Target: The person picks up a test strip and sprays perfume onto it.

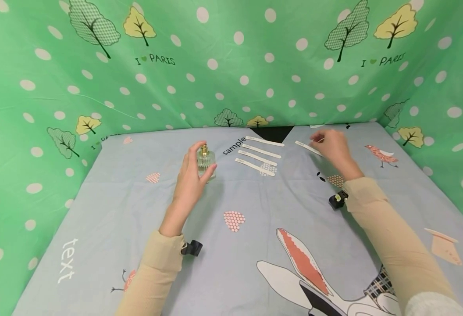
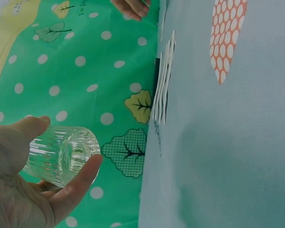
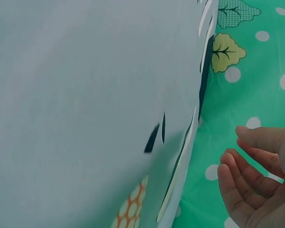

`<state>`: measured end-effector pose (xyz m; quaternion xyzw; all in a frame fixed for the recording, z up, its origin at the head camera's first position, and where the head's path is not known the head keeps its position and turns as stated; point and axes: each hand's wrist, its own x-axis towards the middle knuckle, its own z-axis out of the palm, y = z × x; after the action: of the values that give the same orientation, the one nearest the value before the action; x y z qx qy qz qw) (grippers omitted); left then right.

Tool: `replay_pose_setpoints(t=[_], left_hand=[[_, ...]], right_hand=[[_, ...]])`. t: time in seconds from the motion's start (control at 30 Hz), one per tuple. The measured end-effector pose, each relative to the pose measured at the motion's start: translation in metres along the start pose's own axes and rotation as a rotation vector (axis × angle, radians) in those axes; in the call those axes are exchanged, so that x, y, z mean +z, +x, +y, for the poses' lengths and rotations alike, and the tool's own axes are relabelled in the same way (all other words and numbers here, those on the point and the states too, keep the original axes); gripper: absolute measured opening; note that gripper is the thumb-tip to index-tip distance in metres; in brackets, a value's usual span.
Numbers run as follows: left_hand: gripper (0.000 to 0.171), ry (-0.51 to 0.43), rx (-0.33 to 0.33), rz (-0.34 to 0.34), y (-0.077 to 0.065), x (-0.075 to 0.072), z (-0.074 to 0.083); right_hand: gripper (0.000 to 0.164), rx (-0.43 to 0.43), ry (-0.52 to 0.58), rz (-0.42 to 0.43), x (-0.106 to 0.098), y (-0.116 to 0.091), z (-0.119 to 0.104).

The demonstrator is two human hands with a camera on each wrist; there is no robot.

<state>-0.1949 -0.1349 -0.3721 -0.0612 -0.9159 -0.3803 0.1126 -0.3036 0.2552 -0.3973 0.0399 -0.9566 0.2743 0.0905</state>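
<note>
I see the left hand (image 1: 190, 177) wrapped around the ribbed glass perfume bottle (image 1: 205, 161), thumb and fingers curled on its sides, its base partly hidden behind the palm. Farther out, the right hand (image 1: 332, 147) hovers with fingers loosely bent, apart, holding nothing, over a blurred paper strip (image 1: 308, 148) just beneath the fingertips.

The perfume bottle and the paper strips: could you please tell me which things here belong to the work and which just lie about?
In use:
left hand gripping perfume bottle
right hand at single strip

Lying about:
four strips in a row
printed cloth
</note>
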Motion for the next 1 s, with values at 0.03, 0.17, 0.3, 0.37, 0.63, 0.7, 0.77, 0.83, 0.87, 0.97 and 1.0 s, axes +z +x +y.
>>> replay_pose_setpoints(t=[0.03,0.17,0.3,0.37,0.63,0.7,0.77,0.83,0.87,0.97,1.0], left_hand=[[0.063,0.000,0.000,0.000,0.000,0.000,0.000],[0.063,-0.001,0.004,0.002,0.000,0.000,0.000],[0.063,-0.001,0.006,0.004,0.000,0.000,0.000],[0.063,-0.001,0.006,0.005,0.000,0.000,0.000],[0.063,-0.005,0.008,0.006,-0.001,0.001,0.000],[0.063,-0.004,0.008,0.008,-0.001,0.001,0.000],[0.063,-0.002,0.007,0.009,-0.001,0.001,0.000],[0.064,-0.001,0.005,0.008,-0.001,0.001,0.000],[0.064,0.000,0.005,0.007,-0.001,0.001,0.000],[0.064,-0.002,0.002,0.009,-0.001,0.001,0.000],[0.064,-0.003,0.001,0.009,-0.001,0.001,0.000]], right_hand=[[0.022,-0.001,0.005,0.002,0.001,0.000,-0.001],[0.022,0.001,0.026,0.005,0.005,0.002,-0.004],[0.022,0.008,0.045,0.007,0.008,0.004,-0.006],[0.023,0.013,0.055,0.010,0.010,0.006,-0.007],[0.023,0.022,0.089,0.025,0.018,0.011,-0.009],[0.023,0.022,0.099,0.029,0.020,0.012,-0.009],[0.022,0.021,0.108,0.033,0.022,0.012,-0.010],[0.022,0.020,0.115,0.038,0.024,0.013,-0.010],[0.022,0.021,0.118,0.040,0.025,0.013,-0.010],[0.021,0.019,0.127,0.051,0.028,0.015,-0.011],[0.021,0.020,0.130,0.054,0.029,0.016,-0.012]])
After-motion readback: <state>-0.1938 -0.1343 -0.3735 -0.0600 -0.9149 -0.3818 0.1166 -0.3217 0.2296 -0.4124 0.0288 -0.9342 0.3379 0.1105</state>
